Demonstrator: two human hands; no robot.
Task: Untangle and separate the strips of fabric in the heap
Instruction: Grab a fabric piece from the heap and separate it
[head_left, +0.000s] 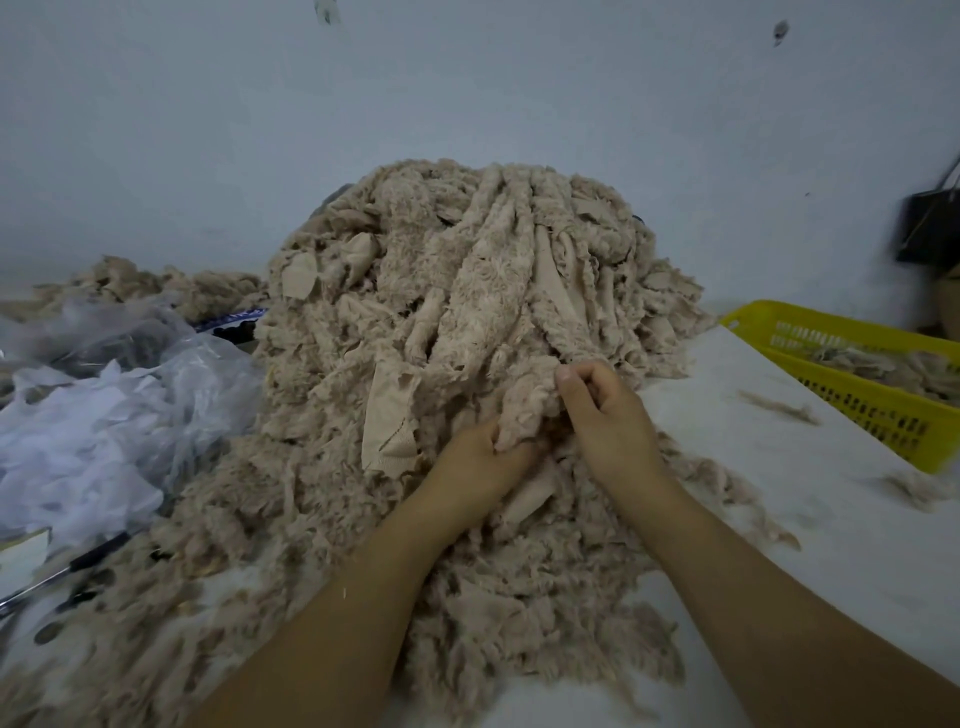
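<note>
Left hand (475, 460) and right hand (605, 410) both pinch one strip (524, 410) — at the heap (467, 291)'s near slope.

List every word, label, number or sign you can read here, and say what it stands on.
Nothing here can be read.
Blue and white strip between the plastic bag and the fabric heap: dark marks, too blurred to read.
Yellow basket: no label shows.
Fabric strip held by the left hand and right hand: no print.

Two hands (478, 460) (602, 410) — one main heap (467, 270), one basket (878, 410).
</note>
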